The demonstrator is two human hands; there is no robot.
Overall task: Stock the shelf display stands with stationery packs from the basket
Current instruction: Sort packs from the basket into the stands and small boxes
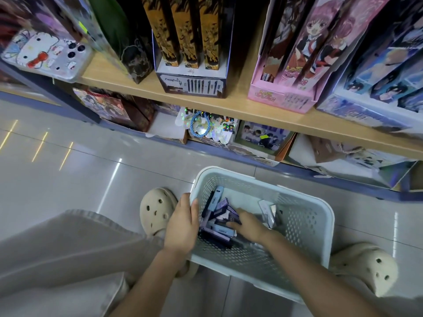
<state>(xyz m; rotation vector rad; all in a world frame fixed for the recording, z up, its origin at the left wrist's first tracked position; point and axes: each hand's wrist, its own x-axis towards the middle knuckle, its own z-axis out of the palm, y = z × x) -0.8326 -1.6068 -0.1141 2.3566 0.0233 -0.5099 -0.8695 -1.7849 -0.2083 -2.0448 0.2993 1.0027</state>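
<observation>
Stationery packs (220, 228) lie heaped inside the basket (251, 177); your left hand (182, 223) grips its rim, right hand (249, 226) rests spread on them, unclosed; you're picking; next, pinch one, lift toward display stands (281, 97) above the basket.

Head camera, worn by the person, tilted steeply down over a basket (304, 225) on the floor (68, 156).

This is the only view. Its wide lens sits above the basket and a little behind it, near enough that the left hand (180, 223) and right hand (248, 226) meet the basket low in the middle of the frame, with forearms running in from the bottom edge. It faces forward into shelving. A wooden shelf board (206, 104) crosses above and beyond the basket, bowed by the lens. One shoe (158, 211) lies left of the basket and the other shoe (366, 268) lies right of it.
</observation>
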